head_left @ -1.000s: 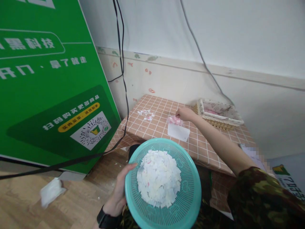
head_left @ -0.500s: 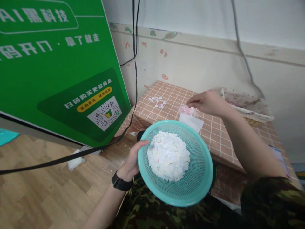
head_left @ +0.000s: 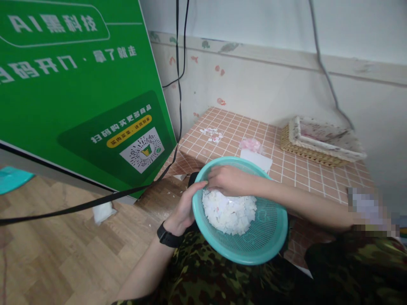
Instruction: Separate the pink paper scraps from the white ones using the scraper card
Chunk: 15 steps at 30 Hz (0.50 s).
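My left hand [head_left: 184, 207] grips the left rim of a teal plastic colander [head_left: 270, 237], thumb over the edge, and holds it above my lap. White paper scraps [head_left: 229, 214] are heaped inside, with a few pinkish bits among them. My right hand [head_left: 224, 180] reaches over the far rim into the colander, at the upper left of the heap. Its fingers are curled down and bunched at the scraps; whether anything is between them is hidden. Beyond the colander, a pink pile in clear plastic [head_left: 251, 145] lies beside a white sheet [head_left: 257, 160].
A checkered brown tablecloth [head_left: 229, 123] covers the table by the wall. Loose paper scraps [head_left: 211, 134] lie on its left part, a lined wicker basket [head_left: 311, 148] at the right. A green cabinet [head_left: 79, 97] stands left, with a black strap [head_left: 127, 194] hanging across.
My right hand has left the pink pile on the table and come down into the colander over the scraps. The colander has shifted slightly right in view, still in my left hand.
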{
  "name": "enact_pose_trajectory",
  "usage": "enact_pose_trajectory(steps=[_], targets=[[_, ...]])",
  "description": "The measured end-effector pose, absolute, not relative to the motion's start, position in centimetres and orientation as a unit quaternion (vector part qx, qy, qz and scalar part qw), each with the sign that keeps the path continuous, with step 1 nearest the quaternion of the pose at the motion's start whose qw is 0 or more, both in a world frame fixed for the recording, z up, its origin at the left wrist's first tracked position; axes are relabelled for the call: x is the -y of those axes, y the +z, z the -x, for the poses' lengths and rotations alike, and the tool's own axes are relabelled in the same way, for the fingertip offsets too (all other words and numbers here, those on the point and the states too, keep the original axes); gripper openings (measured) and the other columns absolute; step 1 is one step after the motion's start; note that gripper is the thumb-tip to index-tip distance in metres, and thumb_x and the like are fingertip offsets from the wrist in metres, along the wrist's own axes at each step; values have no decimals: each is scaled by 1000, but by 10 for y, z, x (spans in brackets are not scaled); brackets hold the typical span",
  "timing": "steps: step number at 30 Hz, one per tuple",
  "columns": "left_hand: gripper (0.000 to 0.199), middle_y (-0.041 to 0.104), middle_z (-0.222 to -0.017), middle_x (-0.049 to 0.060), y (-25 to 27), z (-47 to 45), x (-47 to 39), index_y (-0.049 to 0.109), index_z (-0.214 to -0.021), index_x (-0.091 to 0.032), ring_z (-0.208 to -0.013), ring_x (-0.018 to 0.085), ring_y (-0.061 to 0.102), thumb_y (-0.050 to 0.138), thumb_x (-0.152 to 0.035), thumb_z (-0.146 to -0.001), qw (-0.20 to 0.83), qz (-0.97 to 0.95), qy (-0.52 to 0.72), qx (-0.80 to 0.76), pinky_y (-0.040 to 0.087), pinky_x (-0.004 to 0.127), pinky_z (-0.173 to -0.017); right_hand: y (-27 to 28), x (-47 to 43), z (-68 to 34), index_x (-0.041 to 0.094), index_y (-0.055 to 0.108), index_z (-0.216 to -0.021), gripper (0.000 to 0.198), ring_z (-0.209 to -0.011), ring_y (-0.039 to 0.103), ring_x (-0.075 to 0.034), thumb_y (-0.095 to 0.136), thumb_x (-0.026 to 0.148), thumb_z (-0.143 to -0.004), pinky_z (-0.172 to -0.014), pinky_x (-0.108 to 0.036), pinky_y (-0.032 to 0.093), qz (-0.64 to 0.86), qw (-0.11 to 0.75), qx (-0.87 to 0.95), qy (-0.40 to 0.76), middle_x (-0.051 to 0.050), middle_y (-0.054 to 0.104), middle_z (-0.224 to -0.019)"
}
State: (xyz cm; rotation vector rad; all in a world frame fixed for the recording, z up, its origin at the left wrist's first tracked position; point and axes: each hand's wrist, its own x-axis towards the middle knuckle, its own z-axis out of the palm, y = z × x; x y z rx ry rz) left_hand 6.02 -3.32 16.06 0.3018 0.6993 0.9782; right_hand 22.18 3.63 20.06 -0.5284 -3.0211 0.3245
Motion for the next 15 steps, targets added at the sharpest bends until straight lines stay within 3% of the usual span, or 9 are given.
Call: enact_pose_trajectory(steps=[6,10,15], targets=[[17,75,-71,6,162,-60,34,73,-76,-11,-63,17,65,63,-25,-76,824,-143,444,-323,47,27,-67,216,-46,-245,20,69,-82,20,-76,55,-14,50,16,-87,-68,-28,36,206,61,956,201,-3,66,-79],[21,76,-76,8,163,-60,33,73,-83,-9,-66,19,66,62,-26,-77,827,-151,436,-322,47,29,-68,219,-42,-258,19,70,-81,14,-79,55,-16,56,18,-83,-69,-29,36,234,31,953,192,-3,66,-78],[16,74,-70,5,166,-61,33,73,-78,-11,-62,16,64,63,-23,-76,828,-142,441,-317,47,27,-67,209,-32,-256,19,69,-80,9,-83,52,-18,61,22,-80,-69,-30,35,213,3,964,161,-4,62,-77]])
